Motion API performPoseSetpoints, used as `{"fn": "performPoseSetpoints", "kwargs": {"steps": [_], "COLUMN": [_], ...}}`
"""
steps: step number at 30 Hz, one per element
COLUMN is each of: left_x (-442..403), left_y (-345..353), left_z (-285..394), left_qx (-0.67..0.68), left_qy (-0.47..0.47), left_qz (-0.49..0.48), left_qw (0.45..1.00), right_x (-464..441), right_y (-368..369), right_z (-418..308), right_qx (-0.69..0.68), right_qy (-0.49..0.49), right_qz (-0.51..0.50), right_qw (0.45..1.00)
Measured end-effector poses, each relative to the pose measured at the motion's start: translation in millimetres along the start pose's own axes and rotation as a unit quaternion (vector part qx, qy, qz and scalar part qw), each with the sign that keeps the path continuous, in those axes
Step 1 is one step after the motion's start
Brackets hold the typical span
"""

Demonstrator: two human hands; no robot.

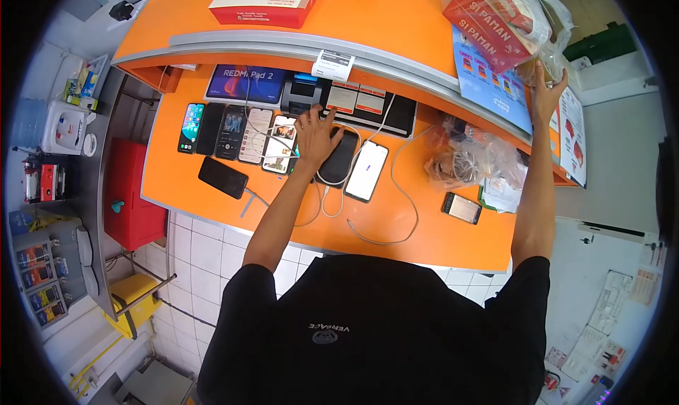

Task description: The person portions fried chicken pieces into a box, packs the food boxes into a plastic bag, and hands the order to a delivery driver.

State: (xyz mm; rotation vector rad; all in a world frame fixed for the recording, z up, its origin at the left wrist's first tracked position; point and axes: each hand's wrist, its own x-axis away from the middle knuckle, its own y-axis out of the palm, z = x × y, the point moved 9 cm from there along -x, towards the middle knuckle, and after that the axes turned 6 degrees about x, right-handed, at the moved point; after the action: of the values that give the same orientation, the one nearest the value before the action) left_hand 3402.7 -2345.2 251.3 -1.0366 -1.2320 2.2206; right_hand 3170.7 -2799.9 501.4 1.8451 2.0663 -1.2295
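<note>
My left hand [317, 136] lies with its fingers spread among the phones, beside a dark phone [339, 157] and below a small black receipt printer [303, 94]. A white cable [368, 142] runs near its fingers. My right hand [547, 97] reaches up to the raised counter, with fingers and thumb around the lower end of a clear plastic bag [553, 55]. Red boxes [488, 27] lettered "SI PAMAN" lean beside that bag. Several phones stand in a row left of my left hand, among them a phone with a lit screen [280, 145]. A white-screened phone [367, 170] lies right of it.
A black phone [223, 177] and a small phone [462, 208] lie on the orange desk [438, 246]. Crumpled clear plastic [470, 157] sits under the shelf. A tablet box [244, 83] stands at the back. A red-and-cream box [265, 6] rests on the upper counter.
</note>
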Motion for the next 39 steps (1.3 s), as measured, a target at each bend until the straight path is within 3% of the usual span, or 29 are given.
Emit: {"fn": "performPoseSetpoints", "kwargs": {"steps": [26,39], "left_x": [-5.4,41.9], "left_y": [2.7,-14.1], "left_z": [-2.9,8.5], "left_qx": [0.007,0.049], "left_qy": [0.038,-0.024], "left_qz": [-0.001,-0.007], "left_qw": [0.999,0.999], "right_x": [2.2,-0.7], "right_y": [-2.5,-1.6], "right_z": [-2.2,5.2], "right_qx": [0.006,0.01], "right_qy": [0.028,0.031], "right_qz": [0.002,0.001], "right_qw": [1.0,0.999]}}
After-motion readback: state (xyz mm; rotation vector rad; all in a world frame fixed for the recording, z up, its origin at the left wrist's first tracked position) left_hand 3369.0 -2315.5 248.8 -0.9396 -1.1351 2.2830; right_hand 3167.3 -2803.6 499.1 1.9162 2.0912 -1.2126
